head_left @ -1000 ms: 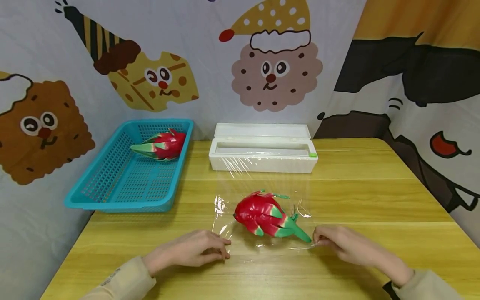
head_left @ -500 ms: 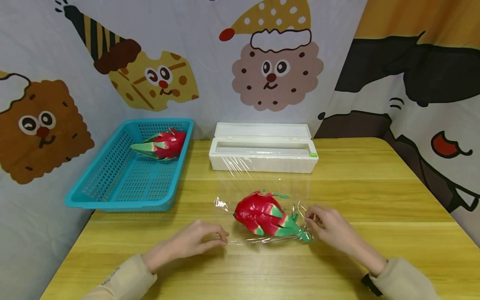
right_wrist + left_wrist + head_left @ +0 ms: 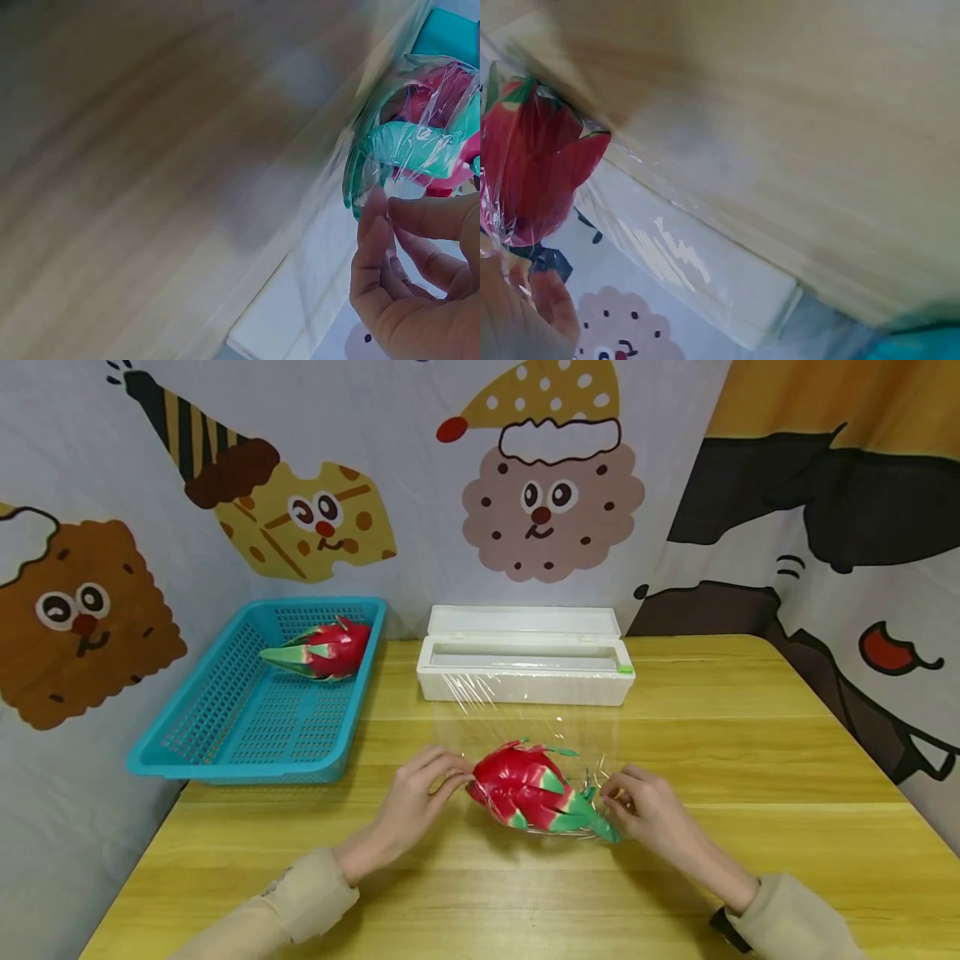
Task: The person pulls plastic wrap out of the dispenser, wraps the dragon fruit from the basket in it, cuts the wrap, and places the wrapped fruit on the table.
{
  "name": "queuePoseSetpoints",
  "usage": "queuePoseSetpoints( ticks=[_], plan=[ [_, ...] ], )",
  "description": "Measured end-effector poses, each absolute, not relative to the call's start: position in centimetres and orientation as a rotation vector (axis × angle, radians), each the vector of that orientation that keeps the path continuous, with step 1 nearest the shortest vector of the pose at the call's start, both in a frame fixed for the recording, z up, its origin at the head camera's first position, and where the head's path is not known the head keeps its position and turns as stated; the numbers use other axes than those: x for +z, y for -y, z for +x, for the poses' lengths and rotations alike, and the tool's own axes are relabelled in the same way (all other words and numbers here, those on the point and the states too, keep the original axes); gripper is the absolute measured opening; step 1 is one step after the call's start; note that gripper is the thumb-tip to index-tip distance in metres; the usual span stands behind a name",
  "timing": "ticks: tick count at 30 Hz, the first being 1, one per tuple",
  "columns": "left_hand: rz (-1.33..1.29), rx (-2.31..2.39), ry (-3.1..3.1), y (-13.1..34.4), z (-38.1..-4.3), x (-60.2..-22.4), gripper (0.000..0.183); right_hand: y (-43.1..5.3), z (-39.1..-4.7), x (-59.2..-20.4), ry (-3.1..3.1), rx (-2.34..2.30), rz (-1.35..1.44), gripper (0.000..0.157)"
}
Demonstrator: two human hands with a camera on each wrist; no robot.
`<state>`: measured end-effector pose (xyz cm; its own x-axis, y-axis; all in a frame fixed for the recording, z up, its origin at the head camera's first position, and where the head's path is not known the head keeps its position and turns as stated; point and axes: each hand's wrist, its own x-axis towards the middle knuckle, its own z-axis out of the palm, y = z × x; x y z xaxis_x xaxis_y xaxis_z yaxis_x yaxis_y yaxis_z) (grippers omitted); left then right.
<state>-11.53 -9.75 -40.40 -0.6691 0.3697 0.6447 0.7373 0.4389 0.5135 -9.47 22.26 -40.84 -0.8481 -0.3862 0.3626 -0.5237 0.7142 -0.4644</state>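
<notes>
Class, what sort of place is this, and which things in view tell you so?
Probably a staged tabletop corner rather than a working kitchen: a cartoon-printed backdrop hangs behind a wooden table, where clear film runs from a white box to a dragon fruit.

Curtained corner indicated: wood-grain counter [image 3: 525, 910] backed and flanked by hung cartoon-printed cloth [image 3: 427, 510]; room type beyond cannot be told.

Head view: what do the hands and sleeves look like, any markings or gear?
Left hand and right hand are bare, no gloves. Left sleeve and right sleeve are beige. Left has a small dark marking, unreadable. Black strap-like item at the right cuff.
</notes>
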Motion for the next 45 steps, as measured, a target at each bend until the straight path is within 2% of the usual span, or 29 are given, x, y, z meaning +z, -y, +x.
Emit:
queuePoseSetpoints(
  ticks=[6, 11, 14, 17, 22, 25, 34, 39, 45],
  plan=[
    [-0.961, -0.815, 2.228, 9.1, -11.6, -40.4, 0.018, -22.1, -8.8, -40.5, 2.685, 0.969, 0.800, 0.018],
    [-1.068, -0.671, 2.278, 9.2, -11.5, -40.6, 0.029, -22.5, -7.6, -40.3, 2.774, 0.917, 0.885, 0.054],
    [-1.092, -0.628, 2.319, 9.4, -11.3, -40.8, 0.036, -22.6, -7.0, -40.4, 2.797, 0.741, 0.946, 0.062],
    [-1.086, -0.709, 2.357, 9.4, -11.3, -40.9, 0.034, -22.4, -6.8, -40.4, 2.797, 0.582, 0.982, 0.063],
    [-0.996, -0.997, 2.339, 9.0, -11.8, -40.8, 0.016, -21.7, -6.8, -40.6, 2.797, 0.492, 0.974, 0.060],
    [-0.958, -1.026, 2.301, 8.8, -12.2, -40.8, 0.011, -21.5, -6.9, -40.7, 2.801, 0.486, 0.952, 0.059],
    [-0.958, -0.847, 2.274, 8.4, -12.7, -40.8, 0.015, -21.2, -7.9, -40.6, 2.806, 0.501, 0.883, 0.065],
    [-0.920, -0.925, 2.302, 8.1, -13.1, -40.7, 0.011, -21.1, -8.7, -40.6, 2.810, 0.499, 0.861, 0.066],
    [-0.893, -0.903, 2.324, 8.0, -13.8, -40.7, 0.017, -20.9, -9.6, -40.5, 2.846, 0.526, 0.839, 0.067]
  ],
)
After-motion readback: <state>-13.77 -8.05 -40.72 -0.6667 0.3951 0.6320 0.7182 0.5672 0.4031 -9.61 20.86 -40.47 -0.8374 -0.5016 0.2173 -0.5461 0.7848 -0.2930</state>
